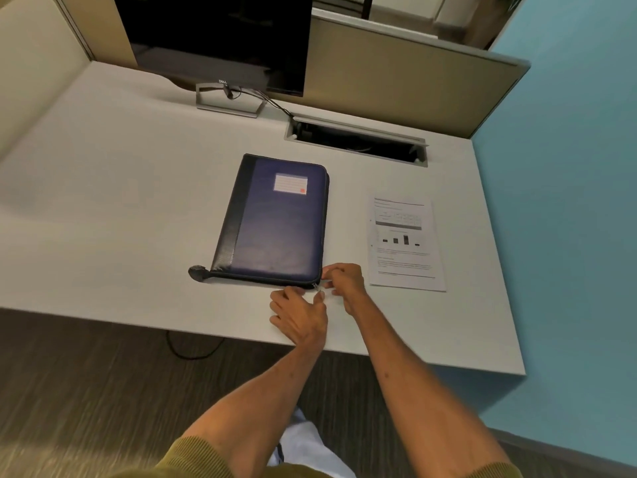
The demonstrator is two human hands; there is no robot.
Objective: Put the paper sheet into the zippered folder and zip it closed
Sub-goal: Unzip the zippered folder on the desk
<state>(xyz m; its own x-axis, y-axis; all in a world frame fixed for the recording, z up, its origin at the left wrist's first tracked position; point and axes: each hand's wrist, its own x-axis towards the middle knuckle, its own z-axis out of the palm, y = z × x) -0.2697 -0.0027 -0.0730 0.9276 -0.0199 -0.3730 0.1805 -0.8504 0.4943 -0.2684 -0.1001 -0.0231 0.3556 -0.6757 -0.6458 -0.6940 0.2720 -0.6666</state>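
White paper sheet (pixel 405 243) lies just beyond the right hand (pixel 344 282).

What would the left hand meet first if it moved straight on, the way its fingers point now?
Probably the zipper pull at the near right corner of the folder; the left hand is almost there.

A single wide-angle view from a head-worn camera, looking forward and steeply down. Both forearms enter from the bottom edge and meet at the middle of the frame, where the left hand (pixel 300 319) and right hand (pixel 344 282) sit close together. The bench (pixel 120 201) spreads beyond and to both sides of the hands, its straight edges bowed by the lens. Floor shows nearer than the hands.
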